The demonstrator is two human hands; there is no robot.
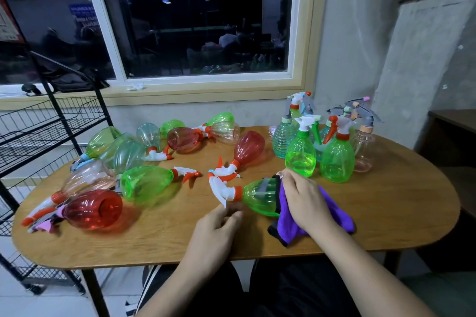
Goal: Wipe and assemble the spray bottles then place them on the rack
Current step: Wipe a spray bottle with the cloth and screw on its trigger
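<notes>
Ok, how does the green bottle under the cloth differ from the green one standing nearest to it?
The wiped green bottle lies on its side, head pointing left; the standing green bottle is upright. The first has an orange collar, the second a green collar. The right hand holds a purple cloth against the first's base; no hand touches the second. Both are clear green with white spray heads.

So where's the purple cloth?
In the head view, the purple cloth is right of centre on the table, under the right hand, against the base of the lying green bottle.
</notes>
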